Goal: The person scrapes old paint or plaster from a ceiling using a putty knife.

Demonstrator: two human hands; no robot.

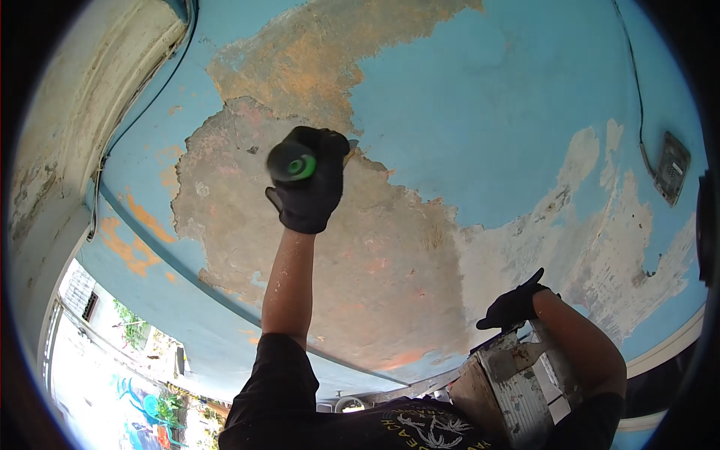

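My left hand point(309, 180), in a black glove, is raised against the wall and wrapped round a tool with a round black and green end point(292, 166). A small piece of the tool shows at the right of the fist, near the edge of the peeled paint. Bare grey plaster point(375, 255) surrounds this hand, with blue paint point(480, 120) to the right. My right hand point(516, 304), also gloved in black, is lower right at the top of a worn, paint-spattered ladder point(517, 382). One of its fingers or the thumb sticks out; what it grips is hidden.
A dark cable point(165, 82) runs down the upper left beside a stained pale beam point(82, 97). At the right, a wall fixture point(672, 169) hangs on another cable. Plants and a bright outdoor area point(112, 375) show at the lower left.
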